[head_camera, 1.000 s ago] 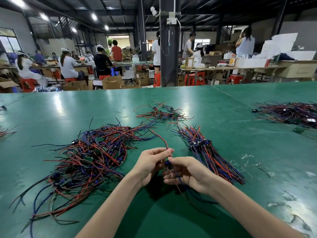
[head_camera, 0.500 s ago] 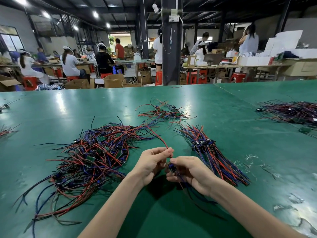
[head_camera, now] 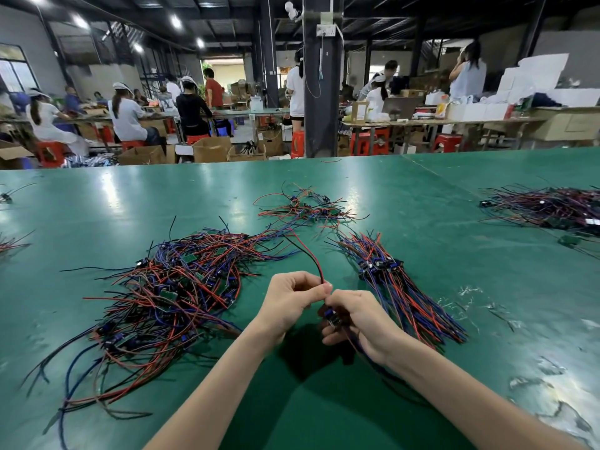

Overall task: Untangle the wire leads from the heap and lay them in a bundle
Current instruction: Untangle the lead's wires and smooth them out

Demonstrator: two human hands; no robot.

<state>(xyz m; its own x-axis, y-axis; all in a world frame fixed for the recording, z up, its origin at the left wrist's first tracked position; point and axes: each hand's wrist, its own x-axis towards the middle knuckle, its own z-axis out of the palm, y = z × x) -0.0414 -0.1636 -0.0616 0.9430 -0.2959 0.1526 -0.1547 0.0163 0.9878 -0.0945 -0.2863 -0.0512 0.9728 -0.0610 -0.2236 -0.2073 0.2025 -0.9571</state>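
A green table (head_camera: 422, 190) is spread across the lower half. At 12 o'clock a dark pillar (head_camera: 323, 92) is set behind its far edge, with a camera (head_camera: 291, 9) and a socket box (head_camera: 327, 29) fixed high on it. Cardboard boxes (head_camera: 211, 150) are set on the floor at 11 o'clock, and a red stool (head_camera: 298, 142) is placed by the pillar's foot. Seated workers (head_camera: 126, 115) are seen at 10 o'clock. White boxes (head_camera: 535, 76) are piled at 2 o'clock. Ceiling lamps (head_camera: 175, 21) are lit at 11 o'clock. Pale scraps (head_camera: 467, 292) are scattered on the table at 4 o'clock.
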